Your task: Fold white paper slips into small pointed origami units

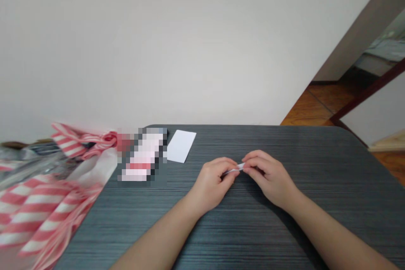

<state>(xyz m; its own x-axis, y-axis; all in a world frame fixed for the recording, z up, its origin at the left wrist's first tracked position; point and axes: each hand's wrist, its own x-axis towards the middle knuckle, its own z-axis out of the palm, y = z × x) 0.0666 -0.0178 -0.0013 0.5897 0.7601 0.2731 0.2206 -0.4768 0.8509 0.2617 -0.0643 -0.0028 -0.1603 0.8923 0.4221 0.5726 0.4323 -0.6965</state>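
Note:
A small piece of white paper [240, 167] is pinched between my two hands, just above the dark tabletop. My left hand [215, 179] grips its left end between thumb and fingers. The right end is held the same way by my right hand [270, 177]. Only a thin white strip shows between the fingertips; the rest of the paper is hidden by the fingers. Farther back and to the left, a flat white sheet of paper [181, 146] lies on the table.
The dark, wood-grained table [316, 156] stands against a pale wall [202, 42]. At its back left lies a pixelated, phone-like rectangle [144, 154]. Beyond the left edge are red-and-white striped cloths [41, 211] and clear plastic. A doorway with wooden floor [311, 103] is at right.

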